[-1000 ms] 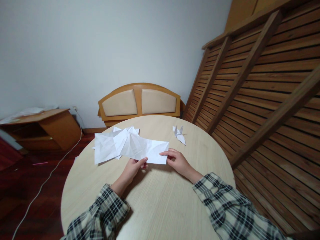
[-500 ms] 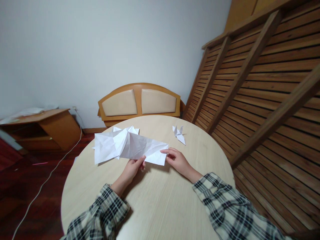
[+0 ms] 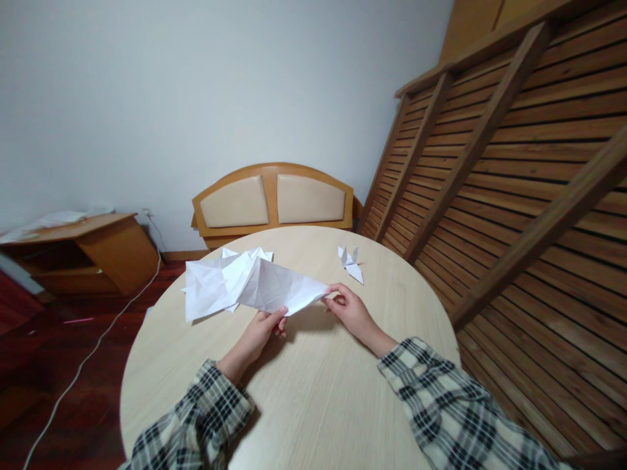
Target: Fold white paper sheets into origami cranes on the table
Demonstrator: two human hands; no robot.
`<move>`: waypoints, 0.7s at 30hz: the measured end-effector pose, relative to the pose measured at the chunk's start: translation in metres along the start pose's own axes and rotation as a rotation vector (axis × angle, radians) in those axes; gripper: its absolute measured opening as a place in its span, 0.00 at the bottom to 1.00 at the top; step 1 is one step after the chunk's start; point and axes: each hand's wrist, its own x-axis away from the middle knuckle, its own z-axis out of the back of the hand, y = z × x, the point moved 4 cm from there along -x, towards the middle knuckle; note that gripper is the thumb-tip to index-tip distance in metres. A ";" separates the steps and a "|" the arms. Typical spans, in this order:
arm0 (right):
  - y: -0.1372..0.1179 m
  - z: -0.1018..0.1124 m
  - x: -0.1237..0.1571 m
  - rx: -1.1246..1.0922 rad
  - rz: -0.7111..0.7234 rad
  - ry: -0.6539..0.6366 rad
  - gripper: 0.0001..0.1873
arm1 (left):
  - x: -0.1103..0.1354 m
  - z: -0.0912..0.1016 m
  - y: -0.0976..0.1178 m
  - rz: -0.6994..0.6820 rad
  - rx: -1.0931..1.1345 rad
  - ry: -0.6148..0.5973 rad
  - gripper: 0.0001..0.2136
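Note:
A creased white sheet of paper (image 3: 277, 287) is held up slightly over the table between my two hands. My left hand (image 3: 264, 328) pinches its lower edge, thumb on top. At the right end, my right hand (image 3: 347, 308) grips the paper's corner between thumb and fingertips, and the sheet narrows to a point there. Behind the sheet's left end lies a loose pile of creased white papers (image 3: 208, 287), partly overlapped by it. A folded white paper crane (image 3: 351, 262) rests beyond my right hand, touching neither hand.
Everything stands on a round, pale wooden table (image 3: 313, 405). A headboard (image 3: 272, 171) with cream panels is behind it, against the wall. Wooden slats (image 3: 490, 196) lean at the right. A low cabinet (image 3: 117, 254) and a white cable (image 3: 100, 341) are at the left.
The lower right flap of the sheet has folded up, so its right end now tapers to a point. My right hand has closed to a pinch on that corner; the left stays nearly still.

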 end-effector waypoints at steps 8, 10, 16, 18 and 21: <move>0.005 0.003 0.000 -0.009 -0.076 0.068 0.19 | -0.002 0.000 -0.004 -0.039 0.044 -0.065 0.24; 0.003 0.003 0.000 -0.001 -0.073 0.067 0.19 | -0.002 0.000 -0.004 -0.048 0.052 -0.074 0.25; -0.003 0.004 0.000 0.007 -0.044 0.061 0.19 | -0.003 -0.001 -0.006 -0.042 0.081 -0.082 0.28; -0.004 0.004 0.000 0.005 -0.037 0.061 0.19 | -0.003 -0.001 -0.004 -0.050 0.067 -0.079 0.28; -0.004 0.003 0.000 0.003 -0.031 0.058 0.20 | -0.002 -0.002 -0.001 -0.071 0.013 -0.050 0.27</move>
